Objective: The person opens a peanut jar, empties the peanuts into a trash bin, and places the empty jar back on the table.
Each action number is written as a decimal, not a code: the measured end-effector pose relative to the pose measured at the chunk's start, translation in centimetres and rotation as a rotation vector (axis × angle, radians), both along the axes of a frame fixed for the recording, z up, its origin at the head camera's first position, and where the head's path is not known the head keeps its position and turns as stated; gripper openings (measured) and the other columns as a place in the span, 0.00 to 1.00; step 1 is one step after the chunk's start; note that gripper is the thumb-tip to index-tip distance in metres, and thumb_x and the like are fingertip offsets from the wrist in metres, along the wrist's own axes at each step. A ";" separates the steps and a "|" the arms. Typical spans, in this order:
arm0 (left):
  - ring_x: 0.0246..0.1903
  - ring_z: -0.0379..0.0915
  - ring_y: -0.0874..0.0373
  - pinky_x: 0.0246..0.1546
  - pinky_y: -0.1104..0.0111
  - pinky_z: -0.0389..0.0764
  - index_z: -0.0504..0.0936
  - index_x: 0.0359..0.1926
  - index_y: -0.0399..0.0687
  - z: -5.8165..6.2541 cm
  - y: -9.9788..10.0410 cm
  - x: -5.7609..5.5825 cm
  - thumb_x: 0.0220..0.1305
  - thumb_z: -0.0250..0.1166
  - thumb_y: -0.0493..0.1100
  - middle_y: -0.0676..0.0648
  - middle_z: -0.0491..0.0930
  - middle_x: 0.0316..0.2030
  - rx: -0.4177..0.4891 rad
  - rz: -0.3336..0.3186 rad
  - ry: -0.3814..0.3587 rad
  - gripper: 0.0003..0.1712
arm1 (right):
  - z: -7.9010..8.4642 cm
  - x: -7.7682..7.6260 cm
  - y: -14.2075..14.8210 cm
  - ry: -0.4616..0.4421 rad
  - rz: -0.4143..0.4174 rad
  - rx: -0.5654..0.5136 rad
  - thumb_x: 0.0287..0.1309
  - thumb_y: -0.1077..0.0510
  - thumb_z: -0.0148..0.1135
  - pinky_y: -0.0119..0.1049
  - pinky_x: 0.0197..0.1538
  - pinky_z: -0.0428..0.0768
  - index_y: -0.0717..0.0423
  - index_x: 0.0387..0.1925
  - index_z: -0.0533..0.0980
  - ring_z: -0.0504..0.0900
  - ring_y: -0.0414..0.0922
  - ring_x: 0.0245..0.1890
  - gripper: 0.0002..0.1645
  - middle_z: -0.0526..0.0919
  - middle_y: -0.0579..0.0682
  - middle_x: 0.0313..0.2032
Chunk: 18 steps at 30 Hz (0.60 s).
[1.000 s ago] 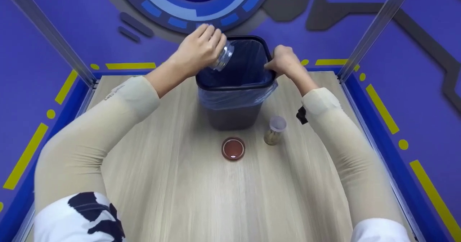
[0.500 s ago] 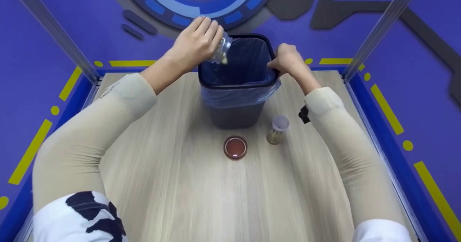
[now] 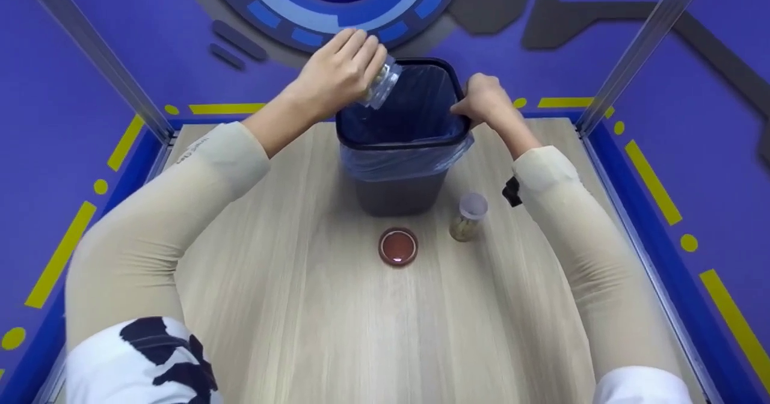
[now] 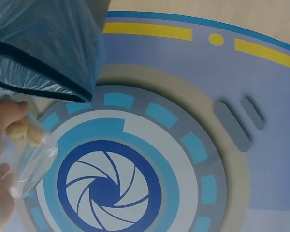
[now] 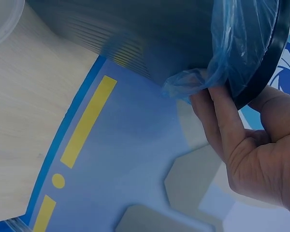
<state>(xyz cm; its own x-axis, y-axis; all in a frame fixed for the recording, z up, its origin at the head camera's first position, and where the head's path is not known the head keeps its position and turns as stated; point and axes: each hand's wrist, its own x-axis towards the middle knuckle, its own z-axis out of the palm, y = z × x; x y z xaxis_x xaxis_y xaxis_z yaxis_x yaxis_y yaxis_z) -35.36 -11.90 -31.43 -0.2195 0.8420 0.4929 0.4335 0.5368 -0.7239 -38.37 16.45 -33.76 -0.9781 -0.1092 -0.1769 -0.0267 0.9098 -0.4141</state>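
Over the left side of a dark trash bin (image 3: 400,198), my left hand (image 3: 343,70) grips a clear jar (image 3: 388,84), tilted with its mouth toward the bin. Tan lumps (image 4: 24,131) that look like peanuts in their shells show inside the jar in the left wrist view. A bluish clear bag (image 3: 391,165) lines the bin and folds over its rim. My right hand (image 3: 484,100) grips the bin's right rim, thumb on the inner side and fingers outside under the bag's edge (image 5: 188,83).
A red-brown round lid (image 3: 398,246) lies on the wooden table (image 3: 337,320) before the bin. To the lid's right stands a small clear container (image 3: 468,219) with tan contents and a whitish top. Blue-purple panels (image 3: 84,61) enclose the back and sides.
Half a second ago a pale piece showed at the jar's mouth; now none shows there. The jar has shifted slightly. The right hand keeps its hold on the rim.
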 end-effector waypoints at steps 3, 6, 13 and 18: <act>0.50 0.79 0.42 0.57 0.56 0.78 0.78 0.55 0.30 -0.2 0.4 -0.2 0.79 0.40 0.30 0.34 0.82 0.49 -0.006 -0.015 -0.019 0.19 | -0.1 -0.1 0.2 0.006 0.000 0.001 0.60 0.53 0.67 0.36 0.28 0.70 0.55 0.22 0.64 0.69 0.42 0.21 0.21 0.64 0.46 0.21; 0.51 0.79 0.41 0.58 0.56 0.78 0.78 0.56 0.29 -0.5 0.5 -0.3 0.79 0.41 0.30 0.34 0.82 0.49 -0.032 -0.029 -0.036 0.20 | -0.2 -0.2 0.1 0.011 0.006 -0.007 0.60 0.55 0.66 0.34 0.25 0.66 0.53 0.20 0.61 0.65 0.40 0.18 0.23 0.58 0.44 0.18; 0.50 0.81 0.42 0.57 0.57 0.79 0.80 0.54 0.30 -0.5 -0.1 -0.2 0.78 0.45 0.29 0.35 0.84 0.48 -0.007 -0.075 0.022 0.17 | -0.2 0.0 -0.4 0.002 0.008 0.001 0.61 0.54 0.68 0.32 0.21 0.70 0.53 0.21 0.63 0.71 0.38 0.15 0.23 0.65 0.46 0.19; 0.50 0.81 0.43 0.57 0.58 0.79 0.81 0.54 0.31 -0.2 0.2 -0.2 0.78 0.45 0.29 0.36 0.84 0.48 -0.001 -0.067 0.059 0.17 | 0.1 0.2 -0.3 -0.013 -0.008 -0.007 0.61 0.52 0.68 0.32 0.25 0.75 0.55 0.24 0.66 0.75 0.39 0.18 0.21 0.71 0.51 0.28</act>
<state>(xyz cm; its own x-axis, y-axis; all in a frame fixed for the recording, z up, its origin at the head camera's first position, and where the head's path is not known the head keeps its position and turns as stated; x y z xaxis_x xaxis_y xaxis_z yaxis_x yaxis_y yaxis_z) -35.55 -11.65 -31.64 -0.1335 0.8540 0.5028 0.4247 0.5077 -0.7495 -38.19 16.18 -33.65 -0.9766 -0.1024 -0.1891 -0.0138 0.9073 -0.4203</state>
